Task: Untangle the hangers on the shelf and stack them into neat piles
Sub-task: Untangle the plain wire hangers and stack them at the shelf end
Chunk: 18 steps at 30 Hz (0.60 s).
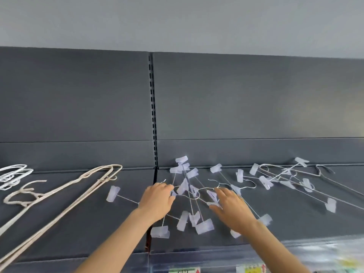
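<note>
On the dark shelf (78, 229), the left hand (156, 201) curls closed into a tangle of clip hangers (189, 194) while the right hand (229, 206) rests open-fingered on them.

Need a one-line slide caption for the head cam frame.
Both hands, left hand and right hand, reach into tangled clip hangers on a dark shelf; cream hangers lie left.

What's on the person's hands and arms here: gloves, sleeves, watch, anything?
Nothing is worn as far as the view shows. The left hand and right hand are bare, with no gloves, rings or markings visible. Both forearms are bare down to the frame edge: no sleeves, watch, bands or cables in view. Motion blur hides fine detail.
</note>
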Each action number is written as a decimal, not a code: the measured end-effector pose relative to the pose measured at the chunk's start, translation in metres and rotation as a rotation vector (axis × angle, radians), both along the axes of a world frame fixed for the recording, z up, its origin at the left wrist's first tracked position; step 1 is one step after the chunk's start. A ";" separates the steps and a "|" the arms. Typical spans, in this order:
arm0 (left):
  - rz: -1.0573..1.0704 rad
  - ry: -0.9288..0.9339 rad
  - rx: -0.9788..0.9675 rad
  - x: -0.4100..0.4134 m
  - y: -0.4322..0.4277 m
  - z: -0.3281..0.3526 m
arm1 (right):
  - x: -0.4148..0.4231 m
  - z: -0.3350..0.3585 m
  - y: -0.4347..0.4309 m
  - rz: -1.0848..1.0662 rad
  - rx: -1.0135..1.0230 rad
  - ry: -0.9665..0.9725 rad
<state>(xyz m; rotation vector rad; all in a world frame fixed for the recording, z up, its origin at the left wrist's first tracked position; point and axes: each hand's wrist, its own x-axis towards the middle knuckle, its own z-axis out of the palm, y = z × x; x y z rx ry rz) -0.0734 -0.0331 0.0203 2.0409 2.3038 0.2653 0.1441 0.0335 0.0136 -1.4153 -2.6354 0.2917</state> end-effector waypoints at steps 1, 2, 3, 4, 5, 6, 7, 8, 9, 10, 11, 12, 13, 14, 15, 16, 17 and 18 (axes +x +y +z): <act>-0.021 -0.010 0.004 0.013 0.006 0.000 | 0.014 -0.001 0.002 -0.022 -0.007 0.003; -0.041 -0.019 0.004 0.026 0.011 0.000 | 0.027 -0.002 0.005 -0.045 -0.012 0.004; -0.059 -0.025 0.002 0.038 0.017 0.000 | 0.039 -0.002 0.008 -0.066 -0.015 0.003; -0.076 -0.029 -0.003 0.049 0.023 0.000 | 0.051 -0.003 0.011 -0.086 -0.017 0.004; -0.091 -0.031 -0.007 0.059 0.029 0.000 | 0.063 -0.004 0.014 -0.106 -0.020 0.004; -0.104 -0.032 -0.011 0.068 0.036 0.000 | 0.074 -0.004 0.018 -0.126 -0.021 0.002; -0.114 -0.034 -0.013 0.076 0.044 -0.001 | 0.084 -0.005 0.022 -0.147 -0.025 0.001; -0.121 -0.040 -0.015 0.084 0.053 -0.001 | 0.094 -0.006 0.026 -0.168 -0.029 0.000; -0.129 -0.049 -0.017 0.092 0.062 -0.002 | 0.104 -0.006 0.031 -0.188 -0.033 -0.002; -0.140 -0.060 -0.017 0.100 0.071 -0.003 | 0.113 -0.007 0.037 -0.208 -0.036 -0.006; -0.156 -0.069 -0.015 0.108 0.081 -0.004 | 0.123 -0.008 0.043 -0.228 -0.039 -0.010; -0.174 -0.077 -0.013 0.116 0.091 -0.006 | 0.132 -0.009 0.048 -0.246 -0.042 -0.014; -0.192 -0.085 -0.010 0.124 0.101 -0.009 | 0.140 -0.010 0.054 -0.264 -0.042 -0.018; -0.206 -0.095 -0.009 0.132 0.111 -0.011 | 0.149 -0.011 0.059 -0.282 -0.041 -0.023; -0.219 -0.108 -0.011 0.139 0.121 -0.014 | 0.158 -0.011 0.065 -0.301 -0.043 -0.030; -0.232 -0.121 -0.018 0.147 0.131 -0.016 | 0.167 -0.012 0.071 -0.321 -0.048 -0.036; -0.247 -0.134 -0.030 0.155 0.141 -0.018 | 0.176 -0.011 0.077 -0.342 -0.053 -0.042; -0.263 -0.146 -0.044 0.164 0.150 -0.018 | 0.185 -0.011 0.082 -0.366 -0.056 -0.045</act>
